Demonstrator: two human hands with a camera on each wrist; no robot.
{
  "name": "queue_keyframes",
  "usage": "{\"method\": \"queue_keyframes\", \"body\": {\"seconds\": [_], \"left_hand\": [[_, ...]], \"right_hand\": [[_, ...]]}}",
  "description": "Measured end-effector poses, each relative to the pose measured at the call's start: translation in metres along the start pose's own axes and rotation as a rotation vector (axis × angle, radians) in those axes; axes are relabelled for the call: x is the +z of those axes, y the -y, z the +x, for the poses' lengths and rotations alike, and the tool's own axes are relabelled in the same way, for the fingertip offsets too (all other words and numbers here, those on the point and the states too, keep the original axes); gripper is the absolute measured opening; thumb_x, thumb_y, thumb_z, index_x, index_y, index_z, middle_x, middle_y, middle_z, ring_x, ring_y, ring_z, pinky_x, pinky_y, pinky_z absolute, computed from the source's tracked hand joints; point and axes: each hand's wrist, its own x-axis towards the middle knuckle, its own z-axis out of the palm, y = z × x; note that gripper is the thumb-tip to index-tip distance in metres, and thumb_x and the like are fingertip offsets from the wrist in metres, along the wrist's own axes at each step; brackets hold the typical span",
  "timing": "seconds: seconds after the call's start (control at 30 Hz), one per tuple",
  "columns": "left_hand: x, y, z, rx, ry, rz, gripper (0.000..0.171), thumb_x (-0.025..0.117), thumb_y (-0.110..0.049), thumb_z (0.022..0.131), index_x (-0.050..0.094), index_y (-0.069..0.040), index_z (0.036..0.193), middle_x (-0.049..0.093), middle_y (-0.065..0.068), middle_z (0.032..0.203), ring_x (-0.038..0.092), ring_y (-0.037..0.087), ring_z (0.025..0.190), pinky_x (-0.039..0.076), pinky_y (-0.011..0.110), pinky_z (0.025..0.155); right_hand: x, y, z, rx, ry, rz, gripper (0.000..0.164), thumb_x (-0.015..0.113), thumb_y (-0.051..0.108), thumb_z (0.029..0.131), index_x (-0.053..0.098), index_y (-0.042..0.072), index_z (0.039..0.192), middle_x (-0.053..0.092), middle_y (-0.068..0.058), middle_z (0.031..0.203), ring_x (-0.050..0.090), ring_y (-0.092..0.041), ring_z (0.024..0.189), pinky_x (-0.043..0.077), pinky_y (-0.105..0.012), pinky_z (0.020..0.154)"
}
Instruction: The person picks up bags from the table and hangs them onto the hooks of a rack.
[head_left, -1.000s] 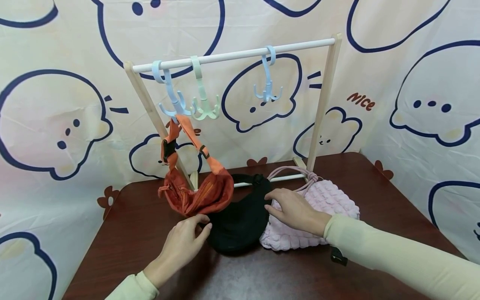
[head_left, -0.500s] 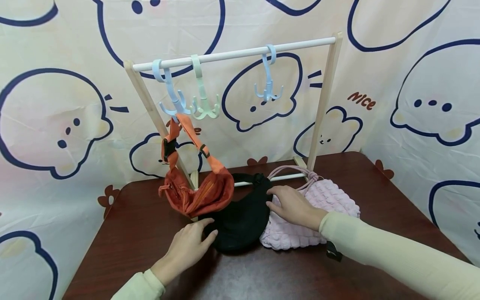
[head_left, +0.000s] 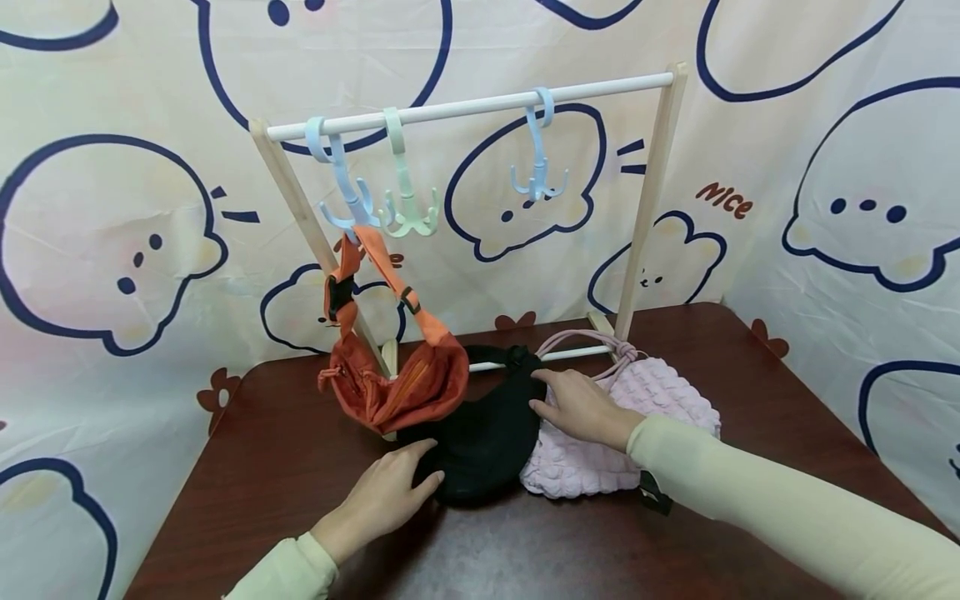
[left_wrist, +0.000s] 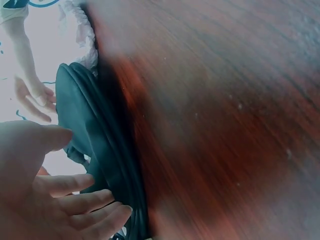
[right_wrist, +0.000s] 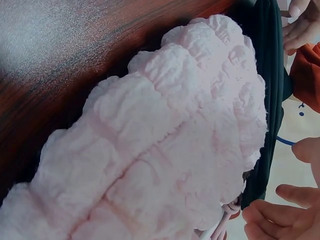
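Observation:
A black crescent-shaped bag [head_left: 480, 446] lies on the table between my hands. My left hand [head_left: 384, 498] is at its left end, fingers spread and loosely bent; in the left wrist view the fingertips overlap the bag [left_wrist: 90, 115], and contact is unclear. At the bag's upper right edge is my right hand [head_left: 581, 406], reaching over a pink quilted bag [head_left: 667, 396]. The right wrist view shows that right hand [right_wrist: 295, 217] with fingers apart beside the black bag's edge. An orange waist bag [head_left: 420, 383] hangs by its strap from a blue hook [head_left: 345, 196].
A rack with a white rail [head_left: 465, 107] and wooden posts stands at the back of the brown table [head_left: 247, 467]. A green hook [head_left: 405, 196] and another blue hook [head_left: 538, 167] hang on the rail. A patterned cloth [head_left: 825, 275] surrounds the table.
My left hand has slid right along the front left of the black bag. The right hand has shifted only slightly. The orange bag and the hooks stay where they were.

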Motion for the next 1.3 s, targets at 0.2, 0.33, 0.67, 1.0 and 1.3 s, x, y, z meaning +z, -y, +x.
{"method": "queue_keyframes", "body": {"seconds": [0.2, 0.33, 0.67, 1.0, 1.3], "left_hand": [[0.002, 0.002, 0.001, 0.024, 0.017, -0.003, 0.046, 0.069, -0.027, 0.096, 0.062, -0.001, 0.134, 0.066, 0.015, 0.133, 0.064, 0.032, 0.123, 0.05, 0.052, 0.101], [0.003, 0.003, 0.001, 0.058, 0.031, 0.017, 0.045, 0.069, -0.025, 0.096, 0.061, 0.0, 0.133, 0.066, 0.018, 0.132, 0.064, 0.033, 0.122, 0.05, 0.053, 0.101], [0.004, 0.003, 0.0, 0.112, 0.048, 0.06, 0.046, 0.07, -0.026, 0.095, 0.06, -0.003, 0.133, 0.07, 0.015, 0.121, 0.069, 0.027, 0.108, 0.055, 0.048, 0.09], [0.003, 0.003, 0.003, -0.018, -0.04, -0.084, 0.055, 0.068, -0.022, 0.096, 0.049, 0.0, 0.142, 0.065, -0.006, 0.069, 0.054, 0.004, 0.053, 0.044, 0.025, 0.053], [-0.001, 0.006, 0.012, -0.091, -0.062, -0.131, 0.064, 0.067, -0.024, 0.098, 0.04, -0.002, 0.152, 0.059, -0.003, 0.063, 0.052, 0.009, 0.052, 0.042, 0.028, 0.051]], "right_hand": [[0.002, 0.0, 0.003, 0.0, 0.009, 0.009, 0.046, 0.066, 0.024, 0.097, 0.059, -0.002, 0.134, 0.069, -0.019, 0.127, 0.068, -0.032, 0.112, 0.054, -0.048, 0.095], [0.003, -0.001, 0.003, 0.011, 0.017, 0.031, 0.046, 0.066, 0.025, 0.098, 0.059, -0.002, 0.135, 0.069, -0.019, 0.126, 0.068, -0.032, 0.112, 0.054, -0.048, 0.093], [0.003, 0.001, 0.002, 0.046, 0.035, 0.1, 0.047, 0.066, 0.028, 0.097, 0.059, 0.001, 0.136, 0.073, -0.017, 0.115, 0.072, -0.028, 0.1, 0.056, -0.045, 0.086], [0.002, 0.002, 0.0, 0.01, 0.032, 0.104, 0.044, 0.067, 0.026, 0.097, 0.061, 0.0, 0.133, 0.074, -0.007, 0.094, 0.066, -0.01, 0.075, 0.053, -0.03, 0.069], [0.002, 0.002, 0.007, 0.032, 0.011, 0.066, 0.046, 0.068, 0.025, 0.097, 0.059, 0.0, 0.134, 0.071, -0.007, 0.092, 0.063, -0.014, 0.072, 0.052, -0.032, 0.066]]}}
